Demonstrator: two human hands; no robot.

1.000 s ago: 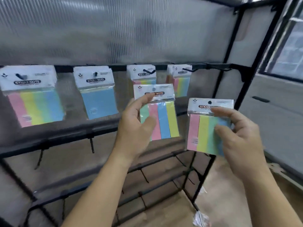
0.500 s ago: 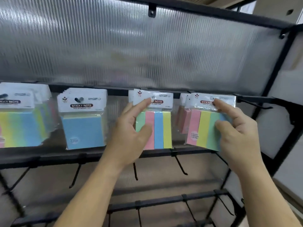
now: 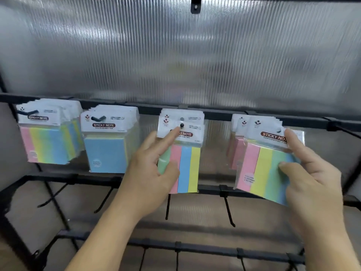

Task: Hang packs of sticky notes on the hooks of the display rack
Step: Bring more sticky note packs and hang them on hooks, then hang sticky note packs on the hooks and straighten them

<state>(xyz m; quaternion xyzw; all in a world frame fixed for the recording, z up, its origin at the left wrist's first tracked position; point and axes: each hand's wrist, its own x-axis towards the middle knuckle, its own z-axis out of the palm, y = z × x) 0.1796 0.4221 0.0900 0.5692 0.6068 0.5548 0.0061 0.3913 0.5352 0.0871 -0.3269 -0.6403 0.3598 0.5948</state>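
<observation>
The left hand (image 3: 150, 173) pinches a striped pack (image 3: 187, 167) at the third hook (image 3: 182, 125) from the display rack's (image 3: 216, 115) left edge. Its thumb lies on the pack's face and its index finger stretches up the header beside the hook tip, which pokes through the hole. The right hand (image 3: 314, 178) pinches a second pack (image 3: 259, 169), tilted, near the rack's right edge; blur hides whether its hole has caught a hook.

My left hand (image 3: 154, 173) holds a 4-stripe pack (image 3: 185, 163) upright, the 3rd hook (image 3: 182, 125) poking through its hole. My right hand (image 3: 308, 173) tilts a pastel pack (image 3: 261, 169) before the 4th stack (image 3: 237, 153).
</observation>
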